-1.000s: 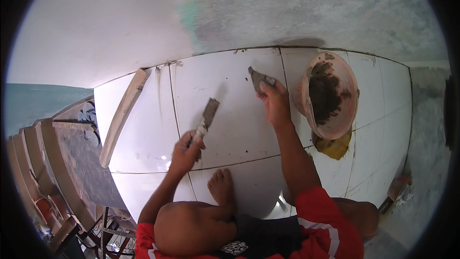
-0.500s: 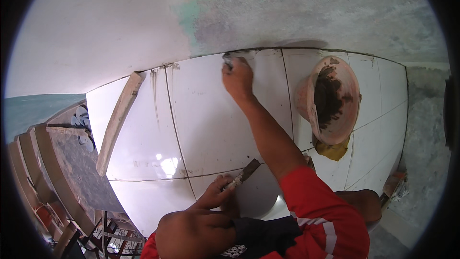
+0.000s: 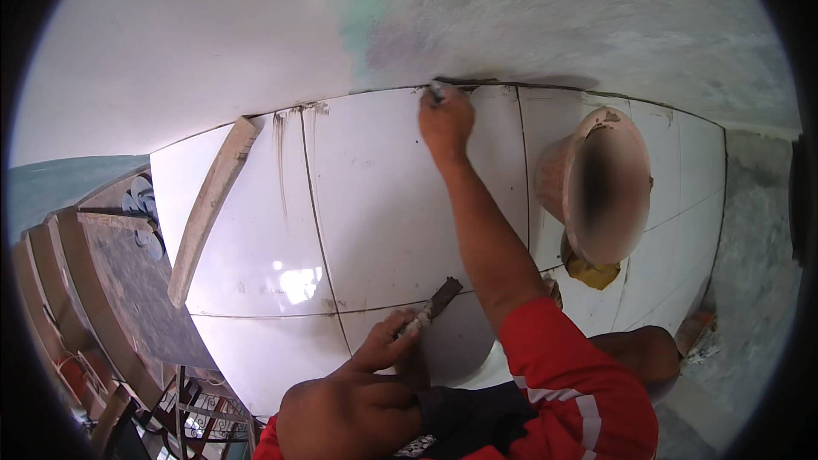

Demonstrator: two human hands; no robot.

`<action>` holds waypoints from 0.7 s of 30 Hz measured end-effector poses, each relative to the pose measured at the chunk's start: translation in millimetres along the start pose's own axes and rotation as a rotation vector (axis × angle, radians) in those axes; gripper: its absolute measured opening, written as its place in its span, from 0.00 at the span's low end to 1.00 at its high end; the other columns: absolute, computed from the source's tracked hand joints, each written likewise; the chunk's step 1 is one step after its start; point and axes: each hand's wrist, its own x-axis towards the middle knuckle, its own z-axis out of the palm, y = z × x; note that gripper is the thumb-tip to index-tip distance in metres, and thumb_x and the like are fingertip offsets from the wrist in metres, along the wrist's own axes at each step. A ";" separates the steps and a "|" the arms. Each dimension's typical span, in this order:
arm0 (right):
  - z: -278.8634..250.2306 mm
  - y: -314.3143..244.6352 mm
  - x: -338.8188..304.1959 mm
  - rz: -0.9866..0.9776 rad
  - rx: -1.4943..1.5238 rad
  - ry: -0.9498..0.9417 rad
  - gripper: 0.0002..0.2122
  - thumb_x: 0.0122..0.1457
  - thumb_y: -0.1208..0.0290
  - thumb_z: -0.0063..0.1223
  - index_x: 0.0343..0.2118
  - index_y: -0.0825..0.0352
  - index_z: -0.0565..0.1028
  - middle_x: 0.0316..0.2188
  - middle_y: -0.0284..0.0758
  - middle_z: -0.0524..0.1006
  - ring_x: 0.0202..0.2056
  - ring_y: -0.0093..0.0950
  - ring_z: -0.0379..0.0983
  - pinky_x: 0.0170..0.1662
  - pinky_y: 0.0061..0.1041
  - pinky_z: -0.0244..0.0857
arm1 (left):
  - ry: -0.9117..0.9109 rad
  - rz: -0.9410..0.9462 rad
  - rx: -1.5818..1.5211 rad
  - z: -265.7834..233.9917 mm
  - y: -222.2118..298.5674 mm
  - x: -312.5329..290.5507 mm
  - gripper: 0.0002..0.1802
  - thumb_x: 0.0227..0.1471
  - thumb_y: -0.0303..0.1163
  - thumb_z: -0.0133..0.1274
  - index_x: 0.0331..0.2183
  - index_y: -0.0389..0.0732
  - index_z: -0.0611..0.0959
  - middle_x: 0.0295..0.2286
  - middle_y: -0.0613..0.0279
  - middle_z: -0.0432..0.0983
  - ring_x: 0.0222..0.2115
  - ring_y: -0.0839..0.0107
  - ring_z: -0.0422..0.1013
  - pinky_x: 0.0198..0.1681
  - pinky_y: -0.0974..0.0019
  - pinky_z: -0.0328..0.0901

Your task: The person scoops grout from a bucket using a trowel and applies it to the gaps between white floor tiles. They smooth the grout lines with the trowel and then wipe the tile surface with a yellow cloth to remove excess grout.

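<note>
My right hand (image 3: pixel 447 123) is closed on a small whitish and dark wad, whose kind I cannot make out. It presses at the seam where the white tiles (image 3: pixel 409 204) meet the wall (image 3: pixel 528 34). Dark paste lies along that seam, with smears on the tile edges. Low in the middle, my left hand (image 3: pixel 388 342) grips a putty knife (image 3: pixel 445 294) by its caked handle; the dirty blade points up and right, away from the hand. To the right of my right arm stands a pinkish basin (image 3: pixel 552 172), tilted, its inside dark and blurred.
A yellow piece (image 3: pixel 594 274) shows under the basin. A wooden plank (image 3: pixel 213 213) lies across the tiles at left. Beyond the tile edge are flip-flops (image 3: pixel 143 204), brown steps (image 3: pixel 81 290) and a metal-framed piece of furniture (image 3: pixel 204 417). Rubble (image 3: pixel 699 336) sits at far right.
My right hand has moved a little to the right along the wall seam. My left hand keeps its hold on the putty knife. The view has shifted slightly.
</note>
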 end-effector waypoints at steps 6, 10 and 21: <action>38.0 -68.2 -27.4 0.014 0.019 -0.260 0.09 0.54 0.71 0.55 0.32 0.72 0.79 0.33 0.50 0.78 0.37 0.50 0.76 0.43 0.44 0.71 | -0.021 -0.015 0.010 -0.5 1.9 3.1 0.21 0.65 0.35 0.52 0.56 0.36 0.75 0.45 0.60 0.75 0.46 0.71 0.70 0.53 0.64 0.65; 40.3 -70.6 -32.9 -0.011 0.120 -0.252 0.09 0.54 0.71 0.57 0.31 0.73 0.79 0.31 0.50 0.79 0.39 0.49 0.76 0.44 0.43 0.71 | 0.044 0.035 0.062 4.2 1.4 1.7 0.20 0.62 0.35 0.55 0.53 0.38 0.77 0.43 0.55 0.75 0.46 0.63 0.71 0.52 0.60 0.64; -61.0 41.6 19.9 0.272 0.247 0.024 0.09 0.57 0.70 0.59 0.31 0.72 0.80 0.23 0.43 0.77 0.25 0.38 0.74 0.34 0.34 0.69 | 0.176 0.114 0.151 -2.2 1.9 -11.5 0.15 0.59 0.32 0.56 0.47 0.38 0.81 0.39 0.56 0.74 0.40 0.60 0.68 0.49 0.58 0.62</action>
